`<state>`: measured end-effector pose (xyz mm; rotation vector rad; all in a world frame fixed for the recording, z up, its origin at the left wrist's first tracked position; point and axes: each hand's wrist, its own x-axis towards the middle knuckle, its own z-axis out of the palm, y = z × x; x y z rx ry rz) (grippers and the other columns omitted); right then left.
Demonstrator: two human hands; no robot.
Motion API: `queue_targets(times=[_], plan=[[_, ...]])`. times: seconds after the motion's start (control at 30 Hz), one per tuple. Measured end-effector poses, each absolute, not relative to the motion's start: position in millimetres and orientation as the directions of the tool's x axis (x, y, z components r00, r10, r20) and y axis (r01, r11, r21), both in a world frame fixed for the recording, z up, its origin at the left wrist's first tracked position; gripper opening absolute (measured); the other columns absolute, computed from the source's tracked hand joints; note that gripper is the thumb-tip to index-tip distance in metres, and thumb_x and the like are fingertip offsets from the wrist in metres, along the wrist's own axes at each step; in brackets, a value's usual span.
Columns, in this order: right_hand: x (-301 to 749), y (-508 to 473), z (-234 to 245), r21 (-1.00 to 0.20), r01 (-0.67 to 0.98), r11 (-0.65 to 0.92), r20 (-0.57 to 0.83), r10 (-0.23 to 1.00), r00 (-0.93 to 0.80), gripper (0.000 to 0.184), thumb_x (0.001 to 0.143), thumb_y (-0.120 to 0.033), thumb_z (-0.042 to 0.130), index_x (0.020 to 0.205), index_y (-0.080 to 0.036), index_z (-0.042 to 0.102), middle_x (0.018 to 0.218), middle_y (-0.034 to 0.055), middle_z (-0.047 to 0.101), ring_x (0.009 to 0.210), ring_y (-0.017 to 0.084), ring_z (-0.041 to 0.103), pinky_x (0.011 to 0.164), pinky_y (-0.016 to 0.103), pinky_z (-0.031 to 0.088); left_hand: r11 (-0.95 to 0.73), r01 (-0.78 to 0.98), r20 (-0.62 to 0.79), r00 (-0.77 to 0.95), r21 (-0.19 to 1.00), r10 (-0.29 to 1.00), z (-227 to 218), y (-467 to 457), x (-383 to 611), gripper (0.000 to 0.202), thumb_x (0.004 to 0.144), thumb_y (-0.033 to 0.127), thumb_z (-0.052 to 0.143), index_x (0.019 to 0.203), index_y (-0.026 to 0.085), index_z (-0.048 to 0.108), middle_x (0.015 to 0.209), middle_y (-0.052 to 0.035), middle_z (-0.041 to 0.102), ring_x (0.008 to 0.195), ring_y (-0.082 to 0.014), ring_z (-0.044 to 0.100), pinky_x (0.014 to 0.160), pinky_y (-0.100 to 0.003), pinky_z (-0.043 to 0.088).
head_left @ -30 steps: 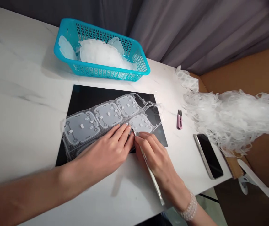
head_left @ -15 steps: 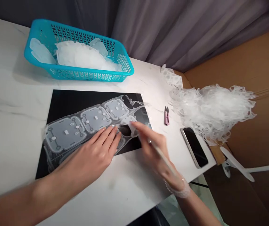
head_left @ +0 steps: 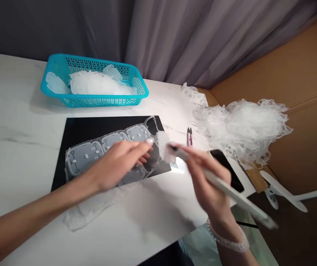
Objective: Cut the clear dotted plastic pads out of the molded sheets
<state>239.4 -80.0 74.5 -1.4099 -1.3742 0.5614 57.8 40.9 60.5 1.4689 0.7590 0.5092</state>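
A translucent silicone sheet (head_left: 91, 153) moulded with several square pads lies on a black mat (head_left: 91, 129). My left hand (head_left: 119, 160) hovers over the sheet's right part, fingers curled toward a small loose pad (head_left: 163, 145). My right hand (head_left: 205, 173) is raised above the table's edge, closed on a long white tool (head_left: 230, 194) whose tip meets that pad. The pad is lifted off the sheet and blurred. Which hand grips the pad is unclear.
A blue basket (head_left: 91, 99) of white pads stands at the back. A heap of white trimmings (head_left: 244, 127) lies right, over a cardboard box (head_left: 299, 92). Pink snips (head_left: 189, 136) and a phone (head_left: 226, 168) sit by the table's right edge.
The small pad has come off the sheet and risen. My right hand lifted with the tool and moved right. My left hand rose off the sheet. The view tilted up.
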Motion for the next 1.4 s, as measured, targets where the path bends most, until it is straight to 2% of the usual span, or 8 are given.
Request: queue_targets(times=[0.1,0.2,0.33,0.43,0.6,0.97,1.17,1.4], plan=[[223.4,-90.0,84.9,-0.828,0.48,0.289,0.273,0.956,-0.104,0.051,0.101,-0.058,0.035,0.133,-0.031,0.065,0.132,0.0054,0.068,0.124,0.027,0.063,0.105,0.049,0.052,0.436,0.127,-0.389,0.709,0.891,0.588,60.3,44.5,70.0,0.039,0.088,0.052,0.06,0.084,0.014,0.072,0.082,-0.0085,0.073,0.074,-0.0201,0.068,0.065,-0.029,0.051],[232.1,-90.1,82.1,-0.886,0.433,0.169,0.24,0.964,0.115,0.081,0.091,-0.077,0.011,0.13,-0.032,0.067,0.109,0.0063,0.077,0.108,0.029,0.071,0.097,0.052,0.055,0.41,0.147,-0.383,0.713,0.9,0.587,49.3,44.0,69.2,0.023,0.082,0.037,0.07,0.089,0.015,0.072,0.082,-0.0048,0.072,0.074,-0.0166,0.066,0.066,-0.024,0.047],[242.8,-65.7,66.9,-0.878,0.479,-0.016,0.228,0.865,0.447,0.058,0.101,-0.063,0.027,0.093,-0.025,0.071,0.076,0.0048,0.073,0.083,0.024,0.07,0.082,0.042,0.053,0.318,0.199,-0.361,0.706,0.927,0.609,41.8,41.2,62.8,0.024,0.086,0.033,0.065,0.101,0.017,0.073,0.088,-0.0047,0.074,0.081,-0.0181,0.068,0.071,-0.026,0.048],[235.4,-41.9,55.9,-0.84,0.541,-0.048,0.155,0.933,0.324,0.032,0.094,-0.041,0.056,0.07,-0.022,0.048,0.067,-0.0012,0.059,0.062,0.014,0.051,0.06,0.028,0.041,0.15,0.244,-0.282,0.711,0.958,0.644,44.3,39.3,60.9,0.026,0.09,0.036,0.061,0.103,0.018,0.074,0.09,-0.0036,0.074,0.083,-0.0187,0.067,0.073,-0.026,0.048],[227.1,-25.4,39.2,-0.89,0.457,-0.001,0.139,0.952,0.273,0.031,0.085,-0.02,0.052,0.069,-0.024,0.027,0.064,-0.0049,0.044,0.059,0.011,0.037,0.056,0.026,0.032,0.013,0.272,-0.193,0.646,0.962,0.739,48.7,33.2,56.6,0.023,0.087,0.036,0.064,0.09,0.019,0.079,0.073,0.0002,0.071,0.071,-0.0202,0.065,0.059,-0.025,0.046],[262.8,-31.8,40.4,-0.706,0.705,-0.064,0.336,0.846,0.413,0.032,0.089,-0.026,0.054,0.069,-0.025,0.028,0.062,-0.0038,0.045,0.061,0.015,0.05,0.061,0.03,0.032,0.537,-0.238,-0.329,0.574,0.81,0.75,71.8,52.3,47.3,0.027,0.091,0.026,0.062,0.109,0.012,0.075,0.112,-0.0132,0.075,0.104,-0.0272,0.07,0.09,-0.039,0.058],[233.0,-26.6,64.6,-0.971,0.237,0.013,0.083,0.954,0.289,0.043,0.086,-0.035,0.068,0.07,-0.024,0.03,0.069,-0.0015,0.058,0.076,0.018,0.061,0.068,0.031,0.044,0.674,-0.267,-0.41,0.624,0.689,0.665,75.6,55.9,47.4,0.031,0.092,0.025,0.053,0.108,0.009,0.073,0.112,-0.0156,0.074,0.101,-0.0288,0.071,0.082,-0.039,0.06],[224.4,-14.3,60.5,-0.996,-0.09,0.015,-0.003,0.981,0.192,0.046,0.078,-0.021,0.072,0.07,-0.024,0.028,0.079,0.0006,0.071,0.07,0.015,0.061,0.07,0.033,0.049,0.659,-0.23,-0.363,0.683,0.716,0.634,74.0,53.7,44.3,0.037,0.092,0.033,0.054,0.117,0.012,0.071,0.121,-0.0161,0.071,0.109,-0.0312,0.067,0.082,-0.039,0.058]])
